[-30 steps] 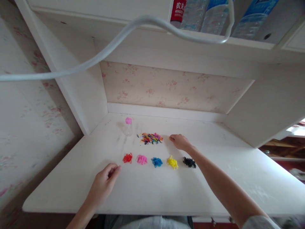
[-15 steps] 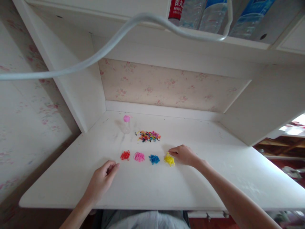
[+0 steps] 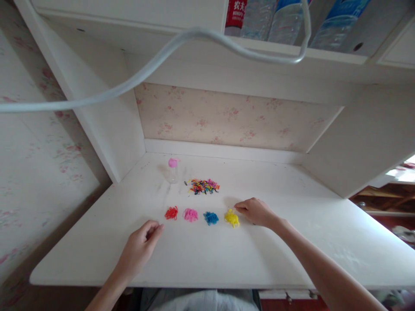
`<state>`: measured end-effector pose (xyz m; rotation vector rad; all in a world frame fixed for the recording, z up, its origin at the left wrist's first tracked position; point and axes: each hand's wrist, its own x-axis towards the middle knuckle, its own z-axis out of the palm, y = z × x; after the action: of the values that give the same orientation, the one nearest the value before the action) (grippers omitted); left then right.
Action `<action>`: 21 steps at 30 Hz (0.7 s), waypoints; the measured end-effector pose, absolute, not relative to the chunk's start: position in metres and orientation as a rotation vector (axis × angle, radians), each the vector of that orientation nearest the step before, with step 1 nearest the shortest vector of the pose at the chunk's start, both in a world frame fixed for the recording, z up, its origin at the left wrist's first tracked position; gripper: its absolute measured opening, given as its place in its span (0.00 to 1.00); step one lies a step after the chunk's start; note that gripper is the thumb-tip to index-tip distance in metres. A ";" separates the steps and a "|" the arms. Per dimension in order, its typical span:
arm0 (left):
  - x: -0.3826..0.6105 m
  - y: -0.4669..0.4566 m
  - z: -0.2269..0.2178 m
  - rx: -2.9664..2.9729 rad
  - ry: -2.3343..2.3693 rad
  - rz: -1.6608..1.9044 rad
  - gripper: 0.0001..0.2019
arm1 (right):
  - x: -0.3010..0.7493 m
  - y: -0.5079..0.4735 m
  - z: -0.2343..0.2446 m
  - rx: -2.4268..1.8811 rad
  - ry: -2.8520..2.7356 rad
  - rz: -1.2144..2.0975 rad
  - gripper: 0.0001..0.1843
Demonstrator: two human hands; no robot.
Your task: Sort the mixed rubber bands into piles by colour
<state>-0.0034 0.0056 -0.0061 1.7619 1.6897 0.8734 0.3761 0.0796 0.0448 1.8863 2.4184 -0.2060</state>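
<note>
A mixed heap of small coloured rubber bands (image 3: 203, 186) lies toward the back of the white desk (image 3: 207, 259). In front of it sit sorted piles: red (image 3: 171, 212), pink (image 3: 190, 214), blue (image 3: 211, 218) and yellow (image 3: 232, 218). My right hand (image 3: 256, 211) rests just right of the yellow pile, fingers pinched together, covering the spot where a black pile lay. What it pinches is too small to see. My left hand (image 3: 142, 246) lies loosely curled on the desk near the front, left of the red pile, holding nothing visible.
A small clear bottle with a pink cap (image 3: 173, 171) stands left of the mixed heap. A white cable (image 3: 136, 77) hangs across the view. Water bottles (image 3: 285, 19) lie on the shelf above. Side panels wall in the desk on both sides.
My right hand has come back from beside the mixed heap to the row of piles and now covers the black pile. My left hand has hardly moved.
</note>
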 end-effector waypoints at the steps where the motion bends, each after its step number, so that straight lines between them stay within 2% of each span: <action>1: -0.003 0.006 -0.007 1.765 1.690 0.873 0.16 | 0.377 0.080 0.044 1.876 2.427 -0.213 0.18; 6: -0.003 0.007 -0.008 1.778 1.690 0.887 0.15 | 0.373 0.082 0.040 1.815 2.449 -0.257 0.22; 21: -0.002 0.006 -0.006 1.792 1.664 0.872 0.15 | 0.369 0.082 0.040 1.800 2.491 -0.271 0.20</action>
<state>-0.0025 0.0064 -0.0063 1.7925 1.6640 0.8718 0.3690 0.0818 0.0402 1.8003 2.4913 -0.2707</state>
